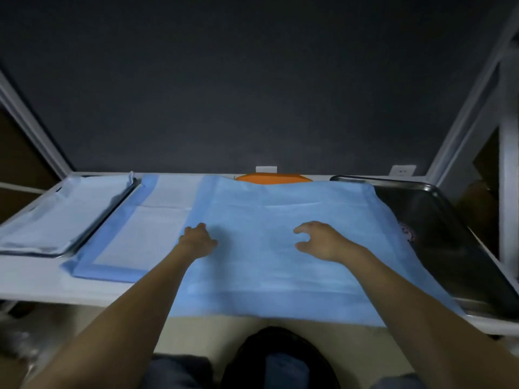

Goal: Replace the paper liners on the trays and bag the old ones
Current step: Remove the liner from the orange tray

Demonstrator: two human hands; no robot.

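A large blue liner sheet (pixel 280 248) lies spread over the middle of the white table (pixel 36 287). Its near part hangs over the table's near edge, and its far part reaches almost to the far edge. The left hand (pixel 198 242) sits on the sheet's left border with the fingers bent down over it. I cannot tell whether they pinch the paper or only press on it. The right hand (pixel 320 241) is over the middle of the same sheet, fingers spread and loosely curved, thumb apart, gripping nothing. Whether its fingertips touch the paper is unclear.

Just beside the sheet on the left, a second liner (pixel 126 234) with a darker blue border and a pale centre lies flat on the table, and the big sheet overlaps its right side. At the table's left edge stands a metal tray (pixel 84 242) lined with pale blue paper (pixel 61 214), whose far right corner sticks up above the rim.

At the right edge a bare dark metal tray (pixel 438 220) is partly covered by the sheet's right side. An orange object (pixel 273 178) shows at the far edge, mostly hidden behind the sheet. Two white wall plates (pixel 266 169) sit on the dark wall just above the far edge.
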